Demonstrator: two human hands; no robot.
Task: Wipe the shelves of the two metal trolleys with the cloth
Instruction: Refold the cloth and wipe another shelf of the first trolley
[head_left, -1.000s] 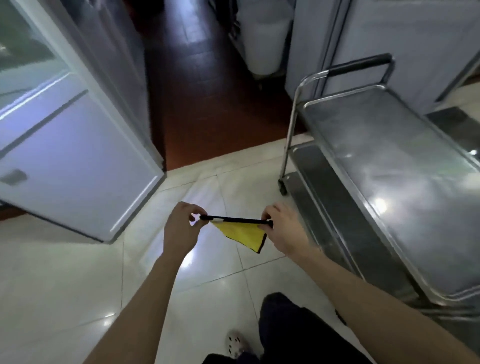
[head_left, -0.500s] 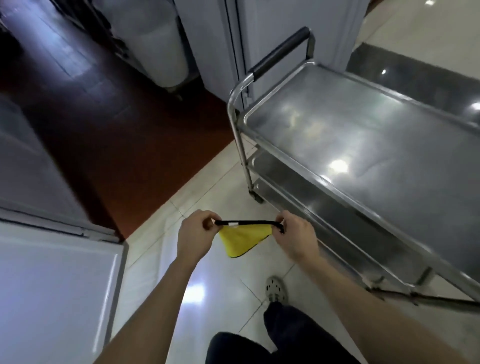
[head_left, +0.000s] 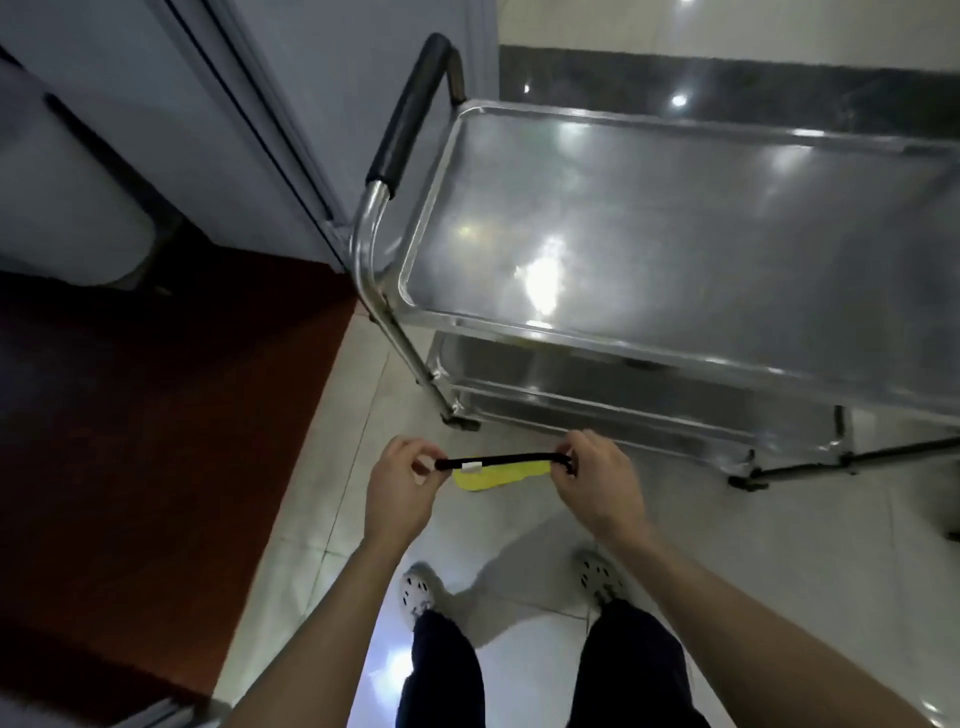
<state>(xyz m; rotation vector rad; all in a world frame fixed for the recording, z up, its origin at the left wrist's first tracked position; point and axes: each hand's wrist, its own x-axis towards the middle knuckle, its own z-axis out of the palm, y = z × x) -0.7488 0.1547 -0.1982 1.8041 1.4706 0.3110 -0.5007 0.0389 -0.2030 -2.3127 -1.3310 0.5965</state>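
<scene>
The cloth (head_left: 496, 472) is held in the air at lower centre of the frame, in front of the trolley (head_left: 370, 249) and above the floor. Its long axis runs left to right. Its black hem is pulled into a nearly level line between the two hands, and the yellow body hangs beneath, seen almost edge-on. A small white tag sits on the hem near its left end. The left hand (head_left: 400, 491) has its grip pinching the left end of the hem between thumb and forefinger. The right hand (head_left: 597, 486) has its grip curled round and pinching the right end.

The trolley fills the upper right. Its top shelf (head_left: 675, 208) is shiny steel with a raised rim and patches of glare. A black-sleeved handle (head_left: 408, 117) stands at its left end. The lower shelves (head_left: 597, 376) show beneath the near rim, and a castor (head_left: 460, 422) stands on the floor at the left corner.

Glossy pale tiles (head_left: 779, 545) lie under two white shoes (head_left: 415, 595). A dark red floor (head_left: 156, 415) takes the left side. Grey panels (head_left: 311, 78) rise at upper left, just beside the handle.

The trolley's near long edge slants from centre down to the right edge of the frame, which cuts off its far end. A strip of pale tile separates the hands from that edge.
</scene>
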